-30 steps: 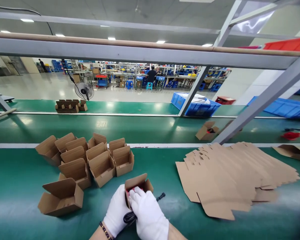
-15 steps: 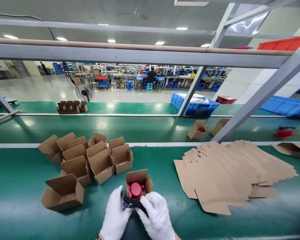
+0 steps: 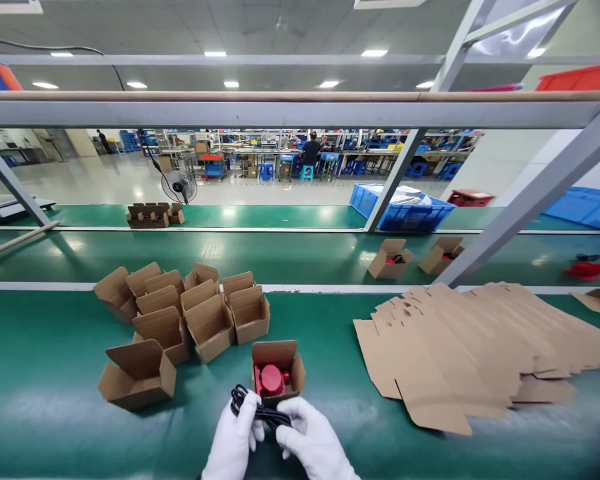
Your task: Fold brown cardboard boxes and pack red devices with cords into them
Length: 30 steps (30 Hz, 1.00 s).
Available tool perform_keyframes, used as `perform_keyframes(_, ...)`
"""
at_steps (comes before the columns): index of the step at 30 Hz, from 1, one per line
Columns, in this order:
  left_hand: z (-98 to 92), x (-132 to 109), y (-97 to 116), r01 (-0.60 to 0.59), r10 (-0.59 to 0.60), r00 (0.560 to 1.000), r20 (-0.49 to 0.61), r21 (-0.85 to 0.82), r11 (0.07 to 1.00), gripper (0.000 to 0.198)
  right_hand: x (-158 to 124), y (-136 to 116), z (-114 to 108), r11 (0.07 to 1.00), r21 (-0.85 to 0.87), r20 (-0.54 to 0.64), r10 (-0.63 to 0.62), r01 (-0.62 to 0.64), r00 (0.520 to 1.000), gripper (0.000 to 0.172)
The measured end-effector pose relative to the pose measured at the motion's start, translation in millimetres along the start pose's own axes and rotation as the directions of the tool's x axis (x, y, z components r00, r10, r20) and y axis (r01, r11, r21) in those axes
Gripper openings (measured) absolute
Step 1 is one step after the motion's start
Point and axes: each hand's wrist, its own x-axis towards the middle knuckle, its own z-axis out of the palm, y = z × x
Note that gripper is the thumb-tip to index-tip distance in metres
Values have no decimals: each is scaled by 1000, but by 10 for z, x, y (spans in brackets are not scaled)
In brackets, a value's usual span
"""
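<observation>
A coiled black cable (image 3: 266, 415) is held between my two white-gloved hands, just in front of a small open cardboard box (image 3: 296, 375). My left hand (image 3: 234, 430) pinches the coil's left part between thumb and fingers. At its right end, my right hand (image 3: 313, 433) grips the cable with the fingertips. Inside the box lies a red round-topped device (image 3: 271, 380), its lower part hidden by the box walls. The box's lid flap stands up at the back.
Several open cardboard boxes (image 3: 207, 327) stand grouped on the left of the green bench. A pile of flat cardboard blanks (image 3: 460, 353) covers the right. Beyond, two boxes with red items, a blue crate (image 3: 415, 212) and slanted metal posts (image 3: 525, 193) stand.
Both hands have drawn the black cable slightly toward me, off the box's front edge, and the coil has tilted up on the left. The camera view has shifted a little.
</observation>
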Motion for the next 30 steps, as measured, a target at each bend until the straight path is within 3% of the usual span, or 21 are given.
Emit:
perform_keyframes(2, -45, -7, 14, -97, 94, 995, 25, 209, 973, 49, -18, -61, -14, 949, -218, -27, -238, 227, 971, 23)
perform_keyframes(4, -94, -15, 111, -152, 126, 988, 87, 457, 876, 35, -34, -200, -36, 737, -477, 94, -500, 480, 861, 24)
perform_keyframes(5, -116, -20, 182, -166, 112, 985, 129, 575, 801, 29, -35, -285, -47, 611, -561, 182, -566, 558, 804, 25)
perform_keyframes(7, -145, -34, 347, -219, 79, 972, 220, 735, 642, 28, -20, -455, -64, 423, -646, 321, -605, 635, 729, 26)
perform_keyframes(9, -153, -55, 507, -283, 48, 951, 307, 792, 540, 36, 19, -598, -76, 323, -654, 411, -607, 684, 680, 32)
perform_keyframes(11, -153, -82, 632, -339, 3, 923, 385, 809, 480, 37, 68, -706, -85, 303, -592, 494, -596, 747, 634, 47)
perform_keyframes(13, -174, -104, 704, -362, -11, 906, 422, 790, 495, 33, 108, -790, -99, 350, -485, 554, -586, 802, 591, 51)
perform_keyframes(15, -237, -103, 706, -327, 5, 904, 428, 683, 653, 21, 125, -852, -126, 460, -404, 551, -567, 791, 612, 39)
perform_keyframes(16, -284, -88, 679, -263, -19, 901, 434, 579, 772, 17, 123, -868, -145, 526, -382, 532, -547, 760, 646, 33)
perform_keyframes(18, -389, -28, 576, -62, -112, 878, 466, 341, 938, 29, 106, -859, -191, 663, -364, 449, -490, 654, 747, 25)
perform_keyframes(19, -434, 15, 508, 7, -126, 879, 459, 252, 968, 39, 93, -832, -213, 726, -362, 377, -460, 585, 804, 23)
perform_keyframes(21, -469, 115, 367, -3, -57, 943, 328, 182, 983, 67, 72, -751, -244, 831, -336, 198, -398, 443, 896, 22)
perform_keyframes(23, -401, 205, 255, -132, 86, 977, 197, 231, 964, 101, 66, -677, -257, 898, -285, 45, -338, 336, 940, 23)
perform_keyframes(25, -245, 266, 182, -233, 176, 950, 257, 211, 949, 115, 83, -659, -273, 923, -244, -9, -310, 298, 951, 26)
perform_keyframes(27, -62, 300, 126, -300, 239, 922, 303, 171, 939, 86, 131, -713, -322, 915, -271, -38, -320, 298, 947, 27)
perform_keyframes(30, 135, 329, 13, -298, 282, 955, 94, 308, 903, 27, 273, -865, -455, 849, -436, -148, -395, 298, 907, 22)
